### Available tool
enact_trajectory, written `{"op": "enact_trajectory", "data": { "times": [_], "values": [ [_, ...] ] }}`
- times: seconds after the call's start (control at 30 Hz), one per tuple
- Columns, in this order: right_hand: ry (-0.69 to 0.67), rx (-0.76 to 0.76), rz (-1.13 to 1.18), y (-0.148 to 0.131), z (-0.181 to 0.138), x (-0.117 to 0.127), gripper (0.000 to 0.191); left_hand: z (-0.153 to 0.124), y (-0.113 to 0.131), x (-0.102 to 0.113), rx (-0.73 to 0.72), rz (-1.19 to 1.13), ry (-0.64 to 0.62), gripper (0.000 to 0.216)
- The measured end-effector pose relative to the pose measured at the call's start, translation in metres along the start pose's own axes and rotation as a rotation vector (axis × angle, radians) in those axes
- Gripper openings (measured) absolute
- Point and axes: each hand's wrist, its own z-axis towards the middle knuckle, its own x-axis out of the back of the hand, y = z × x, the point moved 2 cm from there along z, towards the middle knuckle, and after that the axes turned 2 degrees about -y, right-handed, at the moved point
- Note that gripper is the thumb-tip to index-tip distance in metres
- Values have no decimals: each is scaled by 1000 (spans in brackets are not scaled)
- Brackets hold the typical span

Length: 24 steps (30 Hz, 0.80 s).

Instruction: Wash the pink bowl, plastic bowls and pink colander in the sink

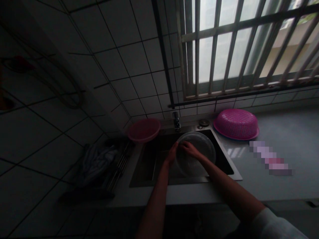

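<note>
A clear round basin [199, 166] is tilted in the steel sink [142, 162], below the faucet [176, 122]. Its left rim is gripped by my left hand [171, 155], with the fingers along the outside. My right hand [188, 149] reaches over the basin, its fingers curled against the inner wall close to my left hand. Whether anything is under those right fingers is too dark to see.
A pink basin [144, 130] sits at the sink's back left corner. To the right, an upturned magenta colander [236, 124] lies on the pale counter [294, 132]. Dark crumpled cloth [99, 159] is on the left, beside a metal rack [121, 166]. A barred window is behind.
</note>
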Motion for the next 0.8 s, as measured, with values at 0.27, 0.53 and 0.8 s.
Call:
{"op": "enact_trajectory", "data": {
  "times": [0.27, 0.53, 0.8],
  "values": [
    [218, -14, 0, -11, 2, 21, 30, 1, -1, -4, 45, -103, -47, 54],
    [47, 21, 102, -15, -3, -4, 33, 0, -1, -6, 77, -213, -51, 58],
    [360, -7, 89, -16, 6, 34, 36, -9, 8, -19, 122, -215, -97, 61]
  ]
}}
